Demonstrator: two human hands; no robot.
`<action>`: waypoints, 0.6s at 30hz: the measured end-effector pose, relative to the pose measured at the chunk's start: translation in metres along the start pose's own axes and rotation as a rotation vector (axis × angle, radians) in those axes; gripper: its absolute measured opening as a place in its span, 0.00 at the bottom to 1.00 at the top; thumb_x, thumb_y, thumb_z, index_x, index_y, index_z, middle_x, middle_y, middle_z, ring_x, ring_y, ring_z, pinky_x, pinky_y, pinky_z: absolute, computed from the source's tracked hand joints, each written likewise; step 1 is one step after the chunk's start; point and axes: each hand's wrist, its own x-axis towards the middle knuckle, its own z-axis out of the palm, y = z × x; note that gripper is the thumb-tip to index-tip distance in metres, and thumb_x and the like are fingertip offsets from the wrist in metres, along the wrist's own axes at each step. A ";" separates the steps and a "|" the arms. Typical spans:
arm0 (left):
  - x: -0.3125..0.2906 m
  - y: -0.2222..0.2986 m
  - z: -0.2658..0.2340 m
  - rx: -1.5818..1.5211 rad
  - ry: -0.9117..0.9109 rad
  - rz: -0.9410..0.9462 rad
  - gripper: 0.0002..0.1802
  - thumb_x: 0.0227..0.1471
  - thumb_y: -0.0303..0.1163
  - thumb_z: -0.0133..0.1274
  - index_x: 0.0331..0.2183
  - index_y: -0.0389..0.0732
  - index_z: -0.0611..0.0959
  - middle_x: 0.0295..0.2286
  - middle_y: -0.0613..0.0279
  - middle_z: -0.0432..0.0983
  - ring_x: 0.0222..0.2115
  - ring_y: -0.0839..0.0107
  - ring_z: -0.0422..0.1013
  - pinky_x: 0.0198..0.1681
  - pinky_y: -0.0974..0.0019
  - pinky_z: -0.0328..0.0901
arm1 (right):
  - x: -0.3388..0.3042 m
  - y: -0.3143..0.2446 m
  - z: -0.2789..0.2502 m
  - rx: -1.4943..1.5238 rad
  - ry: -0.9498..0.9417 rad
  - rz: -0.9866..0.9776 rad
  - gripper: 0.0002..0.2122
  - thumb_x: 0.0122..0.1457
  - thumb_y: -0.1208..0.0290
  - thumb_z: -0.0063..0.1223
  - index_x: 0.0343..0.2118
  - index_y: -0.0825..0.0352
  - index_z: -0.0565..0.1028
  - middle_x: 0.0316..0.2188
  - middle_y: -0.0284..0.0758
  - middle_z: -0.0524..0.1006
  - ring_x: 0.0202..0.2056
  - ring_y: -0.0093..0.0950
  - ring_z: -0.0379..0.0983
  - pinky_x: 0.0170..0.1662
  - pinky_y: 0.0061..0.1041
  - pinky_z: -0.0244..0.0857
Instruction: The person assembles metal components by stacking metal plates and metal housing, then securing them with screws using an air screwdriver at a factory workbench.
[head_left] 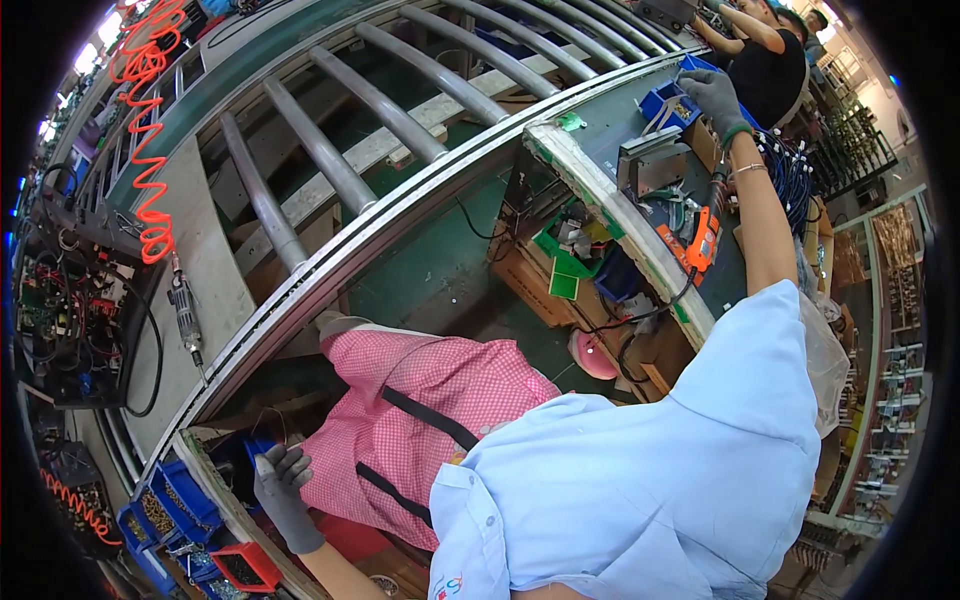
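Observation:
My left hand (285, 490), in a grey glove, is raised beside small blue bins (185, 505) of screws at the lower left. Its fingers are curled, and whatever they may hold is too small to make out. A thin wire shows just above it. My right arm stretches far to the upper right. There my gloved right hand (714, 100), fingers extended, reaches over the edge of a blue bin (667, 108). Nearer along that bench lie a grey metal bracket (652, 165) and an orange power tool (704, 242) with a black cord.
A curved roller conveyor (340, 130) runs ahead. A grey screwdriver (185, 312) hangs on a coiled red hose (150, 190) at left. A red bin (246, 568) is near my left forearm. Below the right bench are a green bin (565, 272) and cardboard boxes (530, 285). Another person (768, 75) works at far right.

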 end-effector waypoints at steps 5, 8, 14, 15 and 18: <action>0.003 0.019 0.020 0.024 -0.033 0.029 0.35 0.57 0.55 0.42 0.43 0.26 0.72 0.30 0.46 0.76 0.25 0.65 0.75 0.27 0.72 0.71 | 0.015 -0.019 0.009 -0.238 -0.020 -0.258 0.13 0.48 0.67 0.53 0.34 0.69 0.80 0.24 0.39 0.79 0.27 0.25 0.75 0.35 0.25 0.67; 0.007 0.030 0.035 0.072 -0.098 0.064 0.34 0.58 0.54 0.42 0.42 0.26 0.72 0.30 0.46 0.76 0.25 0.67 0.75 0.27 0.73 0.70 | 0.020 -0.039 0.007 -0.474 -0.176 -0.365 0.14 0.46 0.67 0.52 0.35 0.68 0.80 0.27 0.42 0.79 0.30 0.30 0.76 0.39 0.28 0.67; 0.007 0.036 0.058 0.105 -0.229 0.111 0.31 0.59 0.52 0.42 0.41 0.27 0.73 0.29 0.49 0.76 0.26 0.68 0.75 0.27 0.74 0.69 | 0.049 -0.023 -0.010 -0.476 -0.098 -0.337 0.13 0.49 0.68 0.51 0.35 0.70 0.79 0.30 0.37 0.80 0.33 0.27 0.76 0.41 0.24 0.67; 0.007 0.037 0.059 0.109 -0.221 0.106 0.31 0.59 0.52 0.42 0.41 0.27 0.73 0.29 0.49 0.76 0.26 0.68 0.75 0.27 0.74 0.69 | 0.050 -0.018 -0.005 -0.396 0.016 -0.406 0.14 0.49 0.67 0.52 0.37 0.69 0.79 0.31 0.38 0.80 0.32 0.27 0.76 0.41 0.24 0.67; 0.009 0.041 0.068 0.130 -0.234 0.106 0.30 0.59 0.51 0.42 0.41 0.28 0.74 0.30 0.49 0.76 0.27 0.69 0.75 0.28 0.73 0.69 | 0.063 -0.014 -0.020 -0.484 -0.150 -0.360 0.14 0.50 0.68 0.53 0.38 0.69 0.78 0.30 0.37 0.79 0.32 0.25 0.75 0.41 0.22 0.67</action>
